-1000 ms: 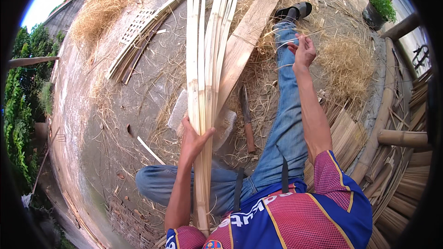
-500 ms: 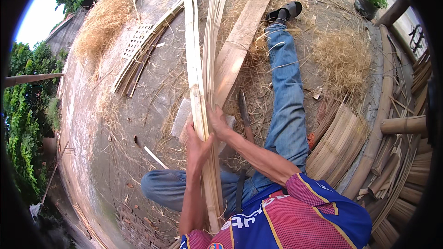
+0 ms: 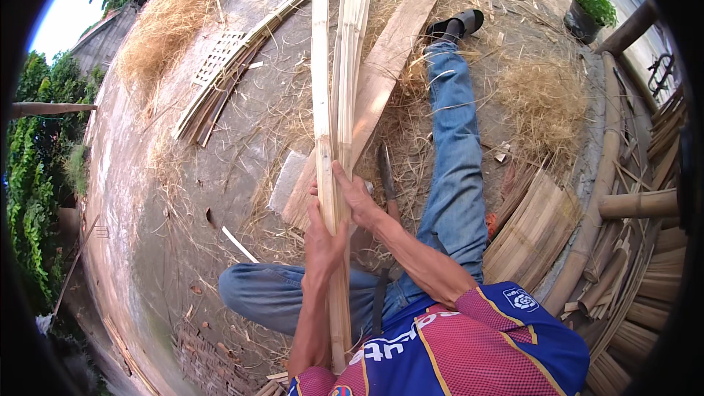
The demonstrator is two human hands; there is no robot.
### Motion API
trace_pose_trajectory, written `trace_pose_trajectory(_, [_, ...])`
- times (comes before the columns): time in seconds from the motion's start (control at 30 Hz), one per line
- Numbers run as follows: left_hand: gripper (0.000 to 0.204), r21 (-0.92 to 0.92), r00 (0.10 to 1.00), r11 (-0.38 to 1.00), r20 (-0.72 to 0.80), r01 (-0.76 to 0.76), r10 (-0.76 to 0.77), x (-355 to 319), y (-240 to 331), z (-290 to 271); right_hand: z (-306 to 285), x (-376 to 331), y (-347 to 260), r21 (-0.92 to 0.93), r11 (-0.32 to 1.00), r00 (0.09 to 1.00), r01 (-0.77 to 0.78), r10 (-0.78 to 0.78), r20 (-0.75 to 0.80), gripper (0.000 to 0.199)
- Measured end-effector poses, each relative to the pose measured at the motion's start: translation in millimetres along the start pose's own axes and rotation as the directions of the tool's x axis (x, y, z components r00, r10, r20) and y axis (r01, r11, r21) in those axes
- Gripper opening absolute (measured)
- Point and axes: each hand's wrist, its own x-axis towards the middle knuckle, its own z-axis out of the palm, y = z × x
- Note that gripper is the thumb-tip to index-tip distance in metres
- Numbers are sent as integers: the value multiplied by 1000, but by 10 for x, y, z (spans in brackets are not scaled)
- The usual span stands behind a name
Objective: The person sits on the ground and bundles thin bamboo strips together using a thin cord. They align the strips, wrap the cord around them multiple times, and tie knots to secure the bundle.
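Note:
A long bundle of pale split bamboo strips [image 3: 323, 66] runs from my lap away from me, its far ends fanned apart. My left hand [image 3: 323, 242] is wrapped round the bundle from the left, near my bent knee. Slightly farther along, my right hand [image 3: 356, 199] grips the strips from the right side, its thumb lying along them. Beneath the bundle a wide wooden plank [image 3: 392, 62] slants away, its near end against a whitish block [image 3: 287, 182]. A long-bladed knife [image 3: 387, 176] lies on the ground just right of my right hand.
Several bamboo strips [image 3: 220, 95] and a small woven lattice [image 3: 222, 55] lie at the far left. Heaps of shavings [image 3: 165, 29] stand on both sides. Flat bamboo slats [image 3: 532, 231] lie by my outstretched right leg [image 3: 455, 125]. Bamboo poles [image 3: 638, 205] and a potted plant [image 3: 587, 11] are at the right.
The left-hand strips have swung right, closer to the rest of the bundle, and now overlap. Both hands have shifted slightly right, and my left hand has come a little nearer to me.

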Motion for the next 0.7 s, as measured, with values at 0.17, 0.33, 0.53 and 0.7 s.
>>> trace_pose_trajectory(0.17, [62, -10, 998, 999, -28, -53, 52, -134, 58, -136, 244, -194, -126, -85, 991, 994, 100, -104, -43, 71])
trace_pose_trajectory(0.33, [65, -84, 997, 994, 11, -73, 74, -184, 114, -349, 492, -302, -228, -14, 981, 981, 192, -192, -29, 67])
trace_pose_trajectory(0.53, [60, -25, 985, 984, 13, -175, 175, -117, 163, -303, 355, -190, -255, -15, 979, 976, 202, -202, -84, 56])
trace_pose_trajectory(0.7, [60, 37, 966, 968, 75, -249, 246, -47, 277, -247, -30, 152, -22, 49, 987, 956, 151, -133, -263, 51])
